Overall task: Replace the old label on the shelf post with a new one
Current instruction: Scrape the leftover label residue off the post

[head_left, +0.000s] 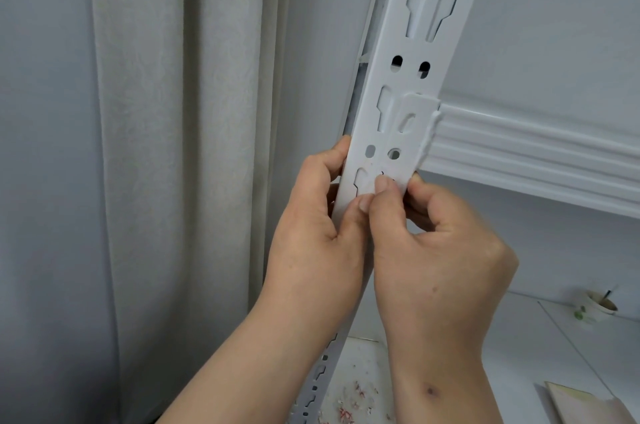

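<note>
On shelf post [391, 133] front face, below crossbeam [519, 150]: left hand [311, 229] steadying the edge, right hand [436, 247] thumb and fingers [382, 185] pinching a label [388, 179] remnant; whether old or new, cannot tell.

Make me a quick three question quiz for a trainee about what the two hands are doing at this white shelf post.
1. True or false: both thumbs press on the front of the shelf post.
2. Which hand wraps fingers around the post's curtain-side edge? A) left hand B) right hand
3. Fill in: small torn scraps lie on the lower ____, beneath the hands.

Key: 1 true; 2 A; 3 shelf.
</note>
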The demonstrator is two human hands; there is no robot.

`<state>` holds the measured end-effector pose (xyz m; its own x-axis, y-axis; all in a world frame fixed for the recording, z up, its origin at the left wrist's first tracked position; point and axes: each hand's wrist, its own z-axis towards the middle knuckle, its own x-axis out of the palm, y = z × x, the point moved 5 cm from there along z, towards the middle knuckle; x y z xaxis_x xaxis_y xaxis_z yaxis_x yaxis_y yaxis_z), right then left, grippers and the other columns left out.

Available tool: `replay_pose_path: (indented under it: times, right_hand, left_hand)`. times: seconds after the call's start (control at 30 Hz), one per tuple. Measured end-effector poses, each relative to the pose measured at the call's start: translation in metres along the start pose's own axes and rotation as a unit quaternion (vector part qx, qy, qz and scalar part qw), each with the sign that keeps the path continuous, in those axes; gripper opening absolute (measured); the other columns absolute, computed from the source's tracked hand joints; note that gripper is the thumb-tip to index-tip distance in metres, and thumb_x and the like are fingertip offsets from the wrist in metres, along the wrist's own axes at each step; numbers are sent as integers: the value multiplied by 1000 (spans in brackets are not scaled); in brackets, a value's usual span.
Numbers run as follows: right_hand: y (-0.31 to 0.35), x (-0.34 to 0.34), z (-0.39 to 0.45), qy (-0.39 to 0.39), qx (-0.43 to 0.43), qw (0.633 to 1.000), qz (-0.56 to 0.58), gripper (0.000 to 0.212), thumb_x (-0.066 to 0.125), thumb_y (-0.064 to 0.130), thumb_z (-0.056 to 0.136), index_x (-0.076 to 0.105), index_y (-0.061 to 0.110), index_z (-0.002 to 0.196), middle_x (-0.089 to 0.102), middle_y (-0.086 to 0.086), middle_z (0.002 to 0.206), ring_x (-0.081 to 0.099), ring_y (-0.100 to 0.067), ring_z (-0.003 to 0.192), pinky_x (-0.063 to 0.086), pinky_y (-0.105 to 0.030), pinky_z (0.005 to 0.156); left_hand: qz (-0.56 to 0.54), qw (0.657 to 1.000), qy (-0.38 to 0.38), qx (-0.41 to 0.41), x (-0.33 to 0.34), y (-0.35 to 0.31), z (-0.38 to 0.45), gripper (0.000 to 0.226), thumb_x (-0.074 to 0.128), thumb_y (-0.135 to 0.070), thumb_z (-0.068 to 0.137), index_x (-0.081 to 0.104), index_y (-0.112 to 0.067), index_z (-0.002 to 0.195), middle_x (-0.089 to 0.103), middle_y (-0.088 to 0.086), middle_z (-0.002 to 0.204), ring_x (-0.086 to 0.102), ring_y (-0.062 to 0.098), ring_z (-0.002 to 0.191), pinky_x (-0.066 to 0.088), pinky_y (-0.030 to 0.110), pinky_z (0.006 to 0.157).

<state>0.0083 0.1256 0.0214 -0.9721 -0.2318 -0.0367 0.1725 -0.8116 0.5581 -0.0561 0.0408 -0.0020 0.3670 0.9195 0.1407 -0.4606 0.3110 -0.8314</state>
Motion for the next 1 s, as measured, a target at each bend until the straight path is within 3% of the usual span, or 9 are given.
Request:
replay_pose_path:
  times: [0.2,0.33,0.43,0.57,0.63,1.0]
  right_hand:
    - [1,0,1,-4,-2,1000,15,15,66,28,82,77,17,82,73,10,75,69,-8,69,55,-25,63]
    - [0,-1,1,16,42,998,33,13,65,32,81,76,26,83,72,15,77,68,0,73,55,-23,67]
    - [-4,1,1,32,103,992,62,2,66,35,79,67,34,79,71,16,79,67,0,76,51,-16,67]
    - [-5,9,-4,50,162,981,92,7,65,31,81,61,29,87,68,12,89,64,1,83,45,-7,65]
    - [-2,12,-6,42,171,979,99,12,61,36,78,58,29,87,68,10,90,64,0,83,45,-6,65]
    - [-4,16,-7,24,207,971,114,14,59,36,74,57,27,84,70,0,91,68,-12,83,55,-36,73]
  left_hand:
    - [8,1000,-1,2,-1,0,2,40,59,-14,96,51,-46,119,68,-24,115,66,-2,104,54,32,93]
    - [3,1000,0,5,-1,0,2,42,58,-12,96,51,-45,122,67,-23,116,66,1,106,54,35,95]
    - [-3,1000,3,12,0,0,1,42,58,-11,96,51,-42,123,67,-24,115,67,0,105,54,32,92]
    - [-26,1000,11,10,0,1,1,41,61,-11,95,52,-39,123,69,-27,105,69,-4,92,54,15,74]
    - [-23,1000,13,10,0,1,0,43,61,-11,95,52,-40,124,69,-28,105,69,-4,92,53,13,73]
    - [-25,999,12,18,0,4,1,44,61,-12,95,50,-39,129,66,-29,111,68,-5,96,54,14,78]
